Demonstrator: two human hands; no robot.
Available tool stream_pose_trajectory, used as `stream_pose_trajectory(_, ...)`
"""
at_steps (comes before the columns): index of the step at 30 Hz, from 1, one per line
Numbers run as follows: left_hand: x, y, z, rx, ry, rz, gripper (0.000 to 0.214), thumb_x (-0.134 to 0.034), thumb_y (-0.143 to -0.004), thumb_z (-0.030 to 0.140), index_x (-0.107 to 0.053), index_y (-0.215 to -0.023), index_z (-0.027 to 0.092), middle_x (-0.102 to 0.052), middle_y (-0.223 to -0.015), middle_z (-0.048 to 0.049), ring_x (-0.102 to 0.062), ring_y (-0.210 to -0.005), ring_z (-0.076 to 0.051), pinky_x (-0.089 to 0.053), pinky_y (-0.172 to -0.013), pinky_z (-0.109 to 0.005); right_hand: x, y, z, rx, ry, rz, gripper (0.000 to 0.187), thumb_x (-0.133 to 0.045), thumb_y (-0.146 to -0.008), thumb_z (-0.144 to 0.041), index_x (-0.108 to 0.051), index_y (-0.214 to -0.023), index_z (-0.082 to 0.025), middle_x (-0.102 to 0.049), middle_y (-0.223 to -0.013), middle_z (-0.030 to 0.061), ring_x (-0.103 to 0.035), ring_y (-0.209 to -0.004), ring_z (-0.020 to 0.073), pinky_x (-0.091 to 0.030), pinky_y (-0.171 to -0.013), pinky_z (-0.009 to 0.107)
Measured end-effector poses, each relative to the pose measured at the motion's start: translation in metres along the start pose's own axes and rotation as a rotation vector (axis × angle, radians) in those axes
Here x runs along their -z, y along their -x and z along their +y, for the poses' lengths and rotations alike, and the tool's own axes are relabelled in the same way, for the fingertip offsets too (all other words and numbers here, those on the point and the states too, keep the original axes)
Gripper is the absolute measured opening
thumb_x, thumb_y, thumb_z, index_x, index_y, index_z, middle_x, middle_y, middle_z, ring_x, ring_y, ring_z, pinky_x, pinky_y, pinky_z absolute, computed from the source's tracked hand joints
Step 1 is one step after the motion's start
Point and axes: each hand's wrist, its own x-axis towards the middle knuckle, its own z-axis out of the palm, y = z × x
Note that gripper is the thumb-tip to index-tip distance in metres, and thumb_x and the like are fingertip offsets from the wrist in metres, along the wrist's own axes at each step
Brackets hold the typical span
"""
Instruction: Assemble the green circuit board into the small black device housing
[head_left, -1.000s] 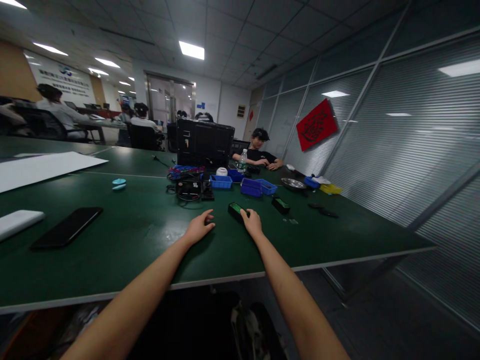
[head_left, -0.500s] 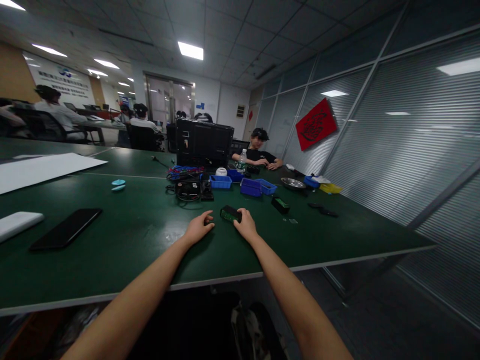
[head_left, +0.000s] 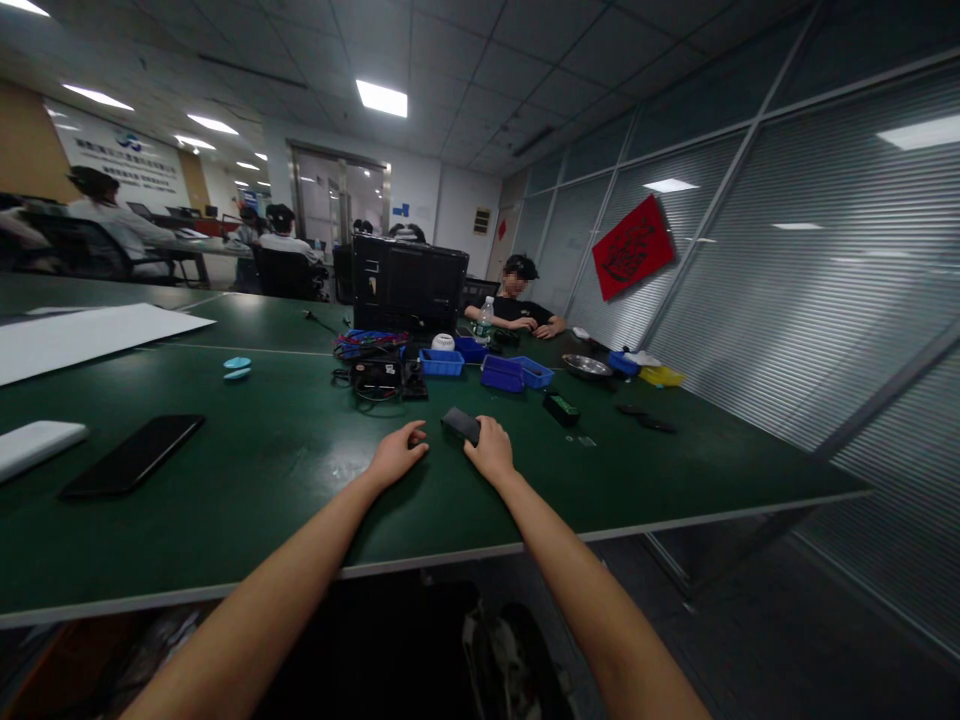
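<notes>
My right hand [head_left: 493, 449] is closed round the right end of a small black case [head_left: 460, 424], whose plain dark face is turned toward me. The case is at the middle of the green table [head_left: 285, 540], low over its top or resting on it; I cannot tell which. To the left of it, my left hand [head_left: 400, 452] rests on the table with fingers apart and nothing in them. A second black case with a green circuit board [head_left: 562, 407] lies farther right. Small clear bits [head_left: 586, 441] lie just in front of that one.
Behind my hands stand blue bins [head_left: 442, 363], a black boxed device with cables [head_left: 377, 375] and a monitor [head_left: 409, 285]. A metal dish [head_left: 587, 367] is at the back right. A black phone-like slab [head_left: 135, 455] lies left. Across the table sits a person [head_left: 517, 305].
My right hand has turned the black case over: its green circuit board side showed before, and a plain dark face shows now. My left hand has stayed in place.
</notes>
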Motion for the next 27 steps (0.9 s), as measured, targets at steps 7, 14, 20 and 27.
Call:
stream_pose_trajectory(7, 0.001, 0.001, 0.004, 0.022, -0.004, 0.001, 0.049, -0.053, -0.072, 0.028, -0.046, -0.121, 0.022, -0.062, -0.104, -0.0017, -0.057, -0.094, -0.016, -0.043, -0.087, -0.028, 0.006, 0.006, -0.011, 0.164, 0.038, -0.047, 0.047, -0.056, -0.071, -0.021, -0.040, -0.115, -0.017, -0.043, -0.113, 0.0130, -0.044, -0.100, 0.0241, -0.037, -0.083, 0.038)
stream_pose_trajectory(14, 0.002, 0.001, 0.003, 0.002, -0.007, 0.012, 0.049, -0.053, -0.073, 0.028, -0.047, -0.120, 0.021, -0.063, -0.103, -0.0021, -0.057, -0.093, -0.015, -0.043, -0.085, -0.027, 0.013, 0.010, -0.017, 0.229, 0.054, -0.076, 0.048, -0.057, -0.072, -0.029, -0.041, -0.117, -0.018, -0.043, -0.115, 0.0131, -0.044, -0.099, 0.0247, -0.040, -0.080, 0.038)
stream_pose_trajectory(20, 0.001, 0.001, 0.003, 0.020, 0.008, 0.011, 0.049, -0.053, -0.073, 0.027, -0.047, -0.121, 0.021, -0.063, -0.102, -0.0021, -0.058, -0.092, -0.015, -0.043, -0.086, -0.027, 0.016, 0.015, -0.026, 0.266, -0.050, -0.100, 0.040, -0.047, -0.080, -0.040, -0.047, -0.116, -0.023, -0.042, -0.119, 0.0109, -0.044, -0.104, 0.0247, -0.041, -0.080, 0.037)
stream_pose_trajectory(27, 0.000, 0.001, 0.004, 0.001, 0.008, 0.067, 0.046, -0.052, -0.074, 0.031, -0.048, -0.119, 0.020, -0.064, -0.100, -0.0026, -0.058, -0.090, -0.015, -0.044, -0.084, -0.026, 0.013, 0.015, -0.031, 0.201, -0.233, -0.063, 0.031, -0.038, -0.086, -0.037, -0.054, -0.109, -0.024, -0.047, -0.115, 0.0064, -0.049, -0.100, 0.0184, -0.040, -0.084, 0.031)
